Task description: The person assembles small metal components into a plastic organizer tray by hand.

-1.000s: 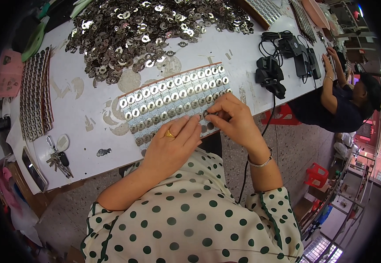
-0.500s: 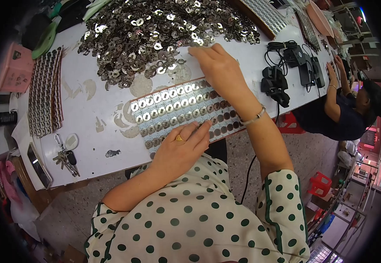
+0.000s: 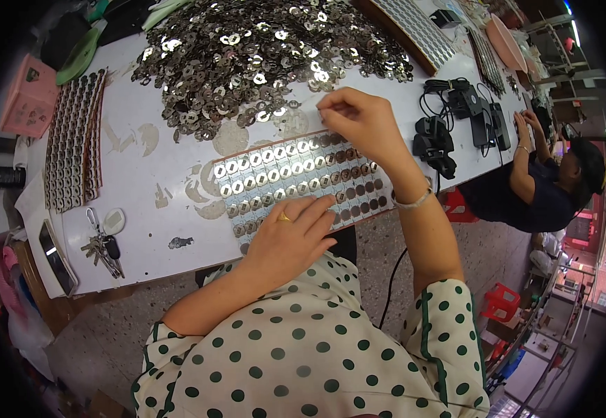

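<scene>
A flat, light-blue-faced board with a reddish edge [image 3: 269,143] lies in front of me, set with rows of small round metal pieces. Many have bright faces with small diamond-shaped openings; toward the right end they look darker and plain. My left hand [image 3: 290,230] rests on the near part of the board, fingers stretched out, a ring on one finger. Above the far right part is my right hand [image 3: 364,124], thumb and fingertips pinched together. Whatever those fingertips hold is too small to make out. Beyond the board spreads a big heap of loose shiny metal pieces [image 3: 247,63].
Stacked boards of metal pieces [image 3: 73,143] stand at left, beside a pink box [image 3: 28,97]. Keys [image 3: 101,254] and a phone [image 3: 58,258] lie near the left edge. Black adapters with cables [image 3: 434,146] sit at right. Another person [image 3: 540,174] works farther along the table.
My right hand has moved slightly right and nearer, away from the heap's edge, its fingertips drawn together. My left hand stays on the board, its thumb now apart from the fingers.
</scene>
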A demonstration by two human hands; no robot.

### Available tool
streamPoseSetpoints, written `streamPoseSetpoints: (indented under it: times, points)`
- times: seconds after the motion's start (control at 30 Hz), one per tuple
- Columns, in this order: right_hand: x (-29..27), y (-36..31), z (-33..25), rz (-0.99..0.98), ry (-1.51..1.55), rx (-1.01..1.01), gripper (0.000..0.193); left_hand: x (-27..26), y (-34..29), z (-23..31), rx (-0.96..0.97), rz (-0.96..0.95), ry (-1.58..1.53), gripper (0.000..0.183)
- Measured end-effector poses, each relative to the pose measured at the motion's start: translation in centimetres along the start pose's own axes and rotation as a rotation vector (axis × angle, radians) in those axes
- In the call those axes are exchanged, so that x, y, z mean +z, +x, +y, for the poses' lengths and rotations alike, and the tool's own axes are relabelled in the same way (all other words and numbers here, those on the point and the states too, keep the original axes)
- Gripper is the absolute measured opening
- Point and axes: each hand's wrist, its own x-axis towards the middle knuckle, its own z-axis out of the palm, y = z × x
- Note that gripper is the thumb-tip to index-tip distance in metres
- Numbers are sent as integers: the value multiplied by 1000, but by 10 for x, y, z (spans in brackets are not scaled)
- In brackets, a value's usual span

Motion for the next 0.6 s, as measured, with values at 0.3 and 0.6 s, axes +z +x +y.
streamPoseSetpoints:
  times: [0.3, 0.6]
  points:
    - [23, -77, -13, -117, 644, -164, 14, -16, 17, -20, -518, 243, -1493, 19]
    - [11, -106, -18, -95, 547, -87, 19, -8, 14, -5, -480, 225, -1023, 17]
